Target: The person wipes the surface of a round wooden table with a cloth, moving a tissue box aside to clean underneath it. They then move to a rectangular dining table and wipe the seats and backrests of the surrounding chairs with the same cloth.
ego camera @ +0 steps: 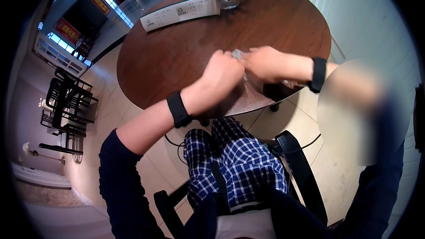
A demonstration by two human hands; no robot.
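Observation:
Both my hands are close together over the near half of a dark brown round wooden table (186, 49). My left hand (221, 69) is curled in a fist with its knuckles up. Against it, my right hand (264, 62) bends its fingers inward. Between them pokes a small, pale, translucent piece, seemingly thin plastic (236, 53), pinched by both hands. More clear, shiny material shows below the fingers, but most of it is hidden and blurred. Each wrist carries a black band, the left one (178, 109) and the right one (317, 74).
A long, narrow box (181, 11) bearing print lies across the table's far side, beside a clear glass vase (229, 0) with stems. White panelled wall (362, 23) rises at right. Black chair arms (298, 169) flank my lap. Black chairs (63, 103) stand at left.

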